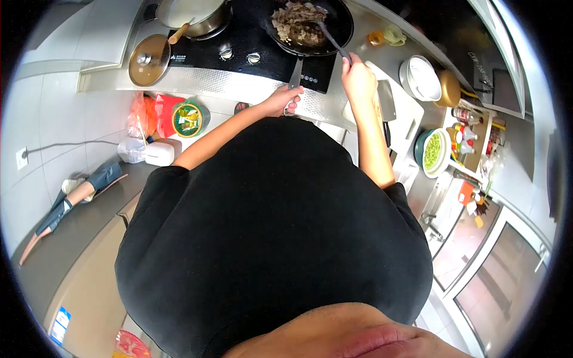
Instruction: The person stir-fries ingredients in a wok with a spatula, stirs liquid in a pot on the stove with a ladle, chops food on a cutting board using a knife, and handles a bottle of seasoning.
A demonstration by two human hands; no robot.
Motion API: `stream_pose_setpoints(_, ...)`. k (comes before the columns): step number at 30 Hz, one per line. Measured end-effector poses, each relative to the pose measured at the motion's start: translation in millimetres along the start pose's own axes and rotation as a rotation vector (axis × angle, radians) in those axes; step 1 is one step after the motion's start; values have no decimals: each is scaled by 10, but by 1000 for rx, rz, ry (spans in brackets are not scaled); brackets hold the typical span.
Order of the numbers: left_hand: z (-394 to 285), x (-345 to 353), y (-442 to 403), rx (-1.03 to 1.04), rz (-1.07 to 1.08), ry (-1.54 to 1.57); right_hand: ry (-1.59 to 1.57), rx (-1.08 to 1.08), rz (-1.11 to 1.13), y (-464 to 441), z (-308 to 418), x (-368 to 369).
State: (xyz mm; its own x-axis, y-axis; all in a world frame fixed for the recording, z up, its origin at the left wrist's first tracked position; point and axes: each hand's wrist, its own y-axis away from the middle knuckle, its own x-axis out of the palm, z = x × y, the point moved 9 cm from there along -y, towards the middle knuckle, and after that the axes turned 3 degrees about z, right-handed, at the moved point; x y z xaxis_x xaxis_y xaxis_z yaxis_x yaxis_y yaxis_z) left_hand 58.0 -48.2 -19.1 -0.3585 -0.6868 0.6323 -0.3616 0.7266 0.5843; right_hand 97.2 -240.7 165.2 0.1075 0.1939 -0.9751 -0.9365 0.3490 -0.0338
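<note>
My left hand (pixel 283 100) is closed around the handle of a black frying pan (pixel 346 30) on the right side of the cooktop (pixel 239 67). Chopped, browned pieces of food (pixel 291 24), perhaps meat, lie in the pan. My right hand (pixel 359 80) grips the handle of a dark spatula (pixel 332 39), whose far end rests among the food. To the left, a pot (pixel 206 21) with pale liquid stands on the other burner, a wooden handle leaning over its rim. A glass lid (pixel 149 59) lies by the cooktop's left edge.
Right of my right arm, a cleaver (pixel 387 100) lies on a white cutting board (pixel 407 110). White bowls (pixel 422 77) and a bowl of chopped greens (pixel 432 150) stand beyond it. Bottles (pixel 465 134) fill a rack farther right. Bags and a green-rimmed bin (pixel 190 117) sit below left.
</note>
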Motion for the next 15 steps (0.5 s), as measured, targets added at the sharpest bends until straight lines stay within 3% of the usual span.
stream_pose_setpoints(2, -15, -15, 86, 12, -41, 2, -17, 93, -57, -78, -101, 136)
stream_pose_setpoints(8, 4, -2, 167, 107, -119, 21, -147, -33, -14, -274, 11, 517)
stream_pose_setpoints(15, 20, 18, 201, 214, -145, 81, 42, -273, 33, -162, -281, -289)
